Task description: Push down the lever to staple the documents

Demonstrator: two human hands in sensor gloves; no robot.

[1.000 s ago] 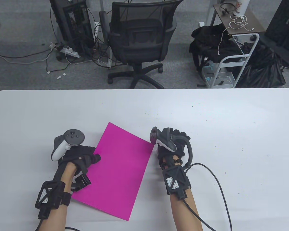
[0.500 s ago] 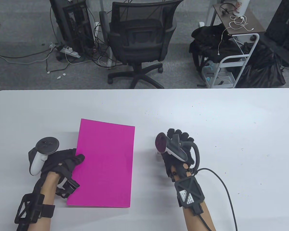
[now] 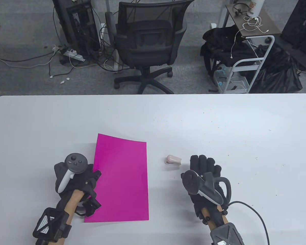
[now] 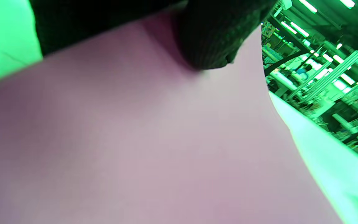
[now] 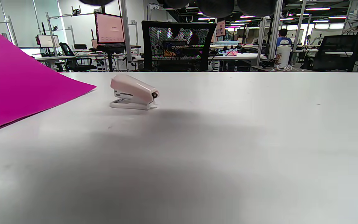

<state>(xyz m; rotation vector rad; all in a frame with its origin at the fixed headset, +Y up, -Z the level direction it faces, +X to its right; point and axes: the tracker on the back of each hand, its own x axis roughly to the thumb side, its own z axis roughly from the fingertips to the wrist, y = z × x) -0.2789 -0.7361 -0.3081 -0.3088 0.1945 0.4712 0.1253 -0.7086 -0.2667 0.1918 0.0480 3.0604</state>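
Note:
A small pale pink stapler (image 3: pixel 173 160) stands alone on the white table (image 3: pixel 219 122), right of the magenta paper stack (image 3: pixel 122 178). It also shows in the right wrist view (image 5: pixel 134 92), its mouth toward the paper (image 5: pixel 17 93). My left hand (image 3: pixel 91 177) holds the paper's left edge, the thumb on top; the far edge looks slightly raised. The left wrist view shows a gloved finger (image 4: pixel 210 40) pressed on the paper (image 4: pixel 151 140). My right hand (image 3: pixel 205 168) lies flat and empty, fingers extended, just right of and nearer than the stapler, not touching it.
A black office chair (image 3: pixel 149 43) stands beyond the table's far edge. A white cart (image 3: pixel 247 61) with cables and black bags is at the back right. A cable (image 3: pixel 255 217) trails from my right wrist over the table.
My right hand has let go of the stapler and drawn back toward me and right, leaving it on the table. My left hand has shifted the paper rightward and nearer.

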